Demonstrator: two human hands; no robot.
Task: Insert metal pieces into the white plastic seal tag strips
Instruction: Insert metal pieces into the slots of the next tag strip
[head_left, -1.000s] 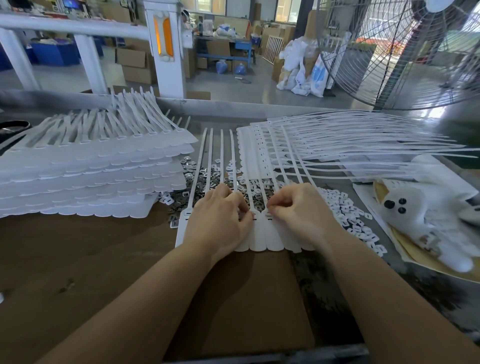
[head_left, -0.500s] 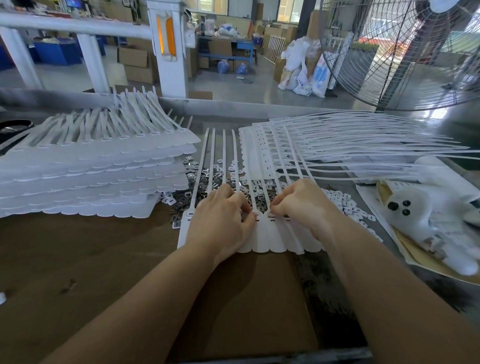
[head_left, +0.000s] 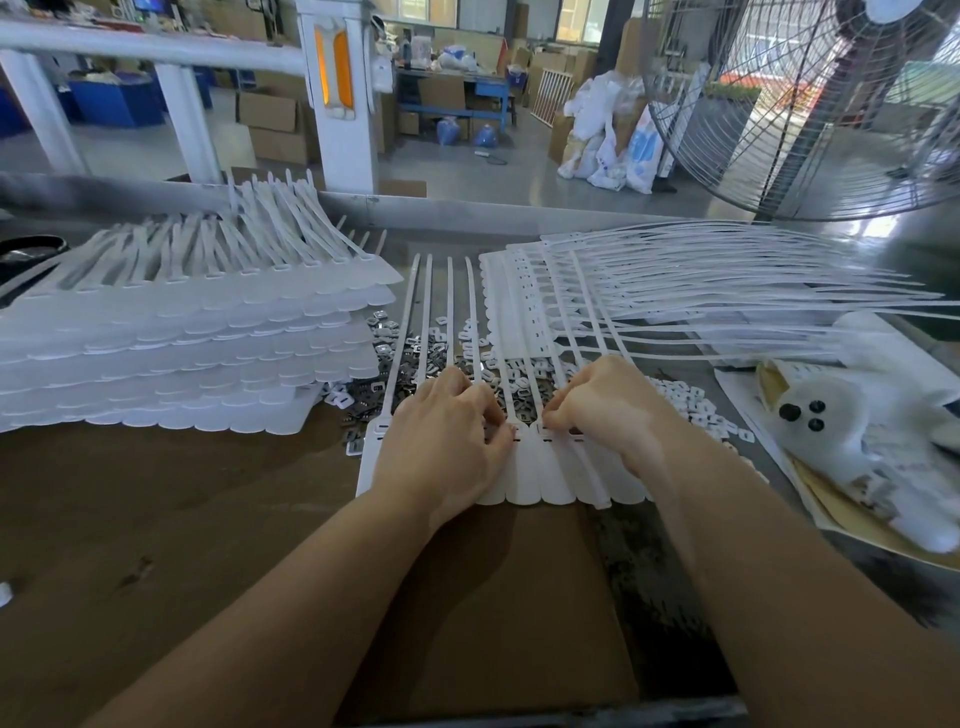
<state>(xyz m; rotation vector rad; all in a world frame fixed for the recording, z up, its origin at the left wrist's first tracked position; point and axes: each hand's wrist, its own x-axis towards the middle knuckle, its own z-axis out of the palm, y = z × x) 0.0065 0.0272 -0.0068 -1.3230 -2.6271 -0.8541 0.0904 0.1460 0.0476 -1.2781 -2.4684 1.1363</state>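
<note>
The seal tag strip sheet (head_left: 550, 473) is pinned under both hands. Fingers of the left hand (head_left: 441, 447) and right hand (head_left: 608, 410) are curled at its slots; any pinched metal piece cannot be told. Thin, floppy plastic is judged best held by the heads; loose metal pieces (head_left: 415, 353) lie just beyond.

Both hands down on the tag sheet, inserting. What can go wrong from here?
1. The left hand and right hand cover most of the slots on the tag sheet, so a skipped or half-seated piece may go unseen.
2. The metal pieces lie loose under the sheet's tails; shifting it could scatter them.
3. The stack on the left overhangs that pile, so pieces could slide beneath it.
</note>
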